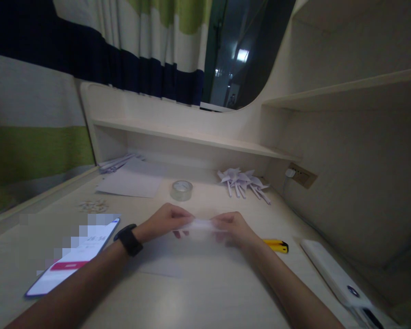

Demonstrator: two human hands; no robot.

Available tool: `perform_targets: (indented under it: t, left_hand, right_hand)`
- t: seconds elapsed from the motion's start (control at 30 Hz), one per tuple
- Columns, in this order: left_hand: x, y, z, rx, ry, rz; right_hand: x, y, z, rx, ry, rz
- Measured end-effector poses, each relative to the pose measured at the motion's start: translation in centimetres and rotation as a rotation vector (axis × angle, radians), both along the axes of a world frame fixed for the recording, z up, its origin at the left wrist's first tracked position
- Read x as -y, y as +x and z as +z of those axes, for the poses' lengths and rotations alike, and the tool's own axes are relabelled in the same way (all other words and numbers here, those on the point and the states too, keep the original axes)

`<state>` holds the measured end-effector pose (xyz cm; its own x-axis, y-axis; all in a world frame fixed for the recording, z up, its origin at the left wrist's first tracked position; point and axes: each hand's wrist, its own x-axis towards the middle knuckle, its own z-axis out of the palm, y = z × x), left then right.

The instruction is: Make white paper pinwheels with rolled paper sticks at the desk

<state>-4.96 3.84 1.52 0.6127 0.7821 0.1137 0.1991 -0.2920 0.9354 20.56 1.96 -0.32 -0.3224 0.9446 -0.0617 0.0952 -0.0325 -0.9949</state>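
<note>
A small white paper piece (pixel 200 225) is held just above the surface (pixel 205 292), pinched at its ends by the left hand (pixel 164 224) and right hand (pixel 233 227), both grips closed. A tape roll (pixel 181 190) lies beyond; a yellow cutter (pixel 277 246) lies just right.

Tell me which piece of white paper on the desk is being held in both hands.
The small blurred paper pinched between left hand and right hand; the flat sheet and paper pinwheels lie untouched behind.
</note>
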Motion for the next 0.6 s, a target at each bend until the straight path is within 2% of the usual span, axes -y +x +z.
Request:
perform_targets:
  t: [0.17,0.5,0.6]
  left_hand:
    - [-0.07,-0.1,-0.2,0.027,-0.092,-0.006]
    - [-0.36,-0.2,-0.49,-0.046,-0.062,-0.039]
    - [-0.26,-0.03,-0.33,-0.044,-0.059,0.0]
  right_hand:
    - [0.4,-0.31,0.5,0.041,-0.001,-0.018]
    - [0.42,-0.46,0.27,0.062,0.015,-0.037]
    - [0.21,-0.4,-0.03,0.047,0.022,-0.034]
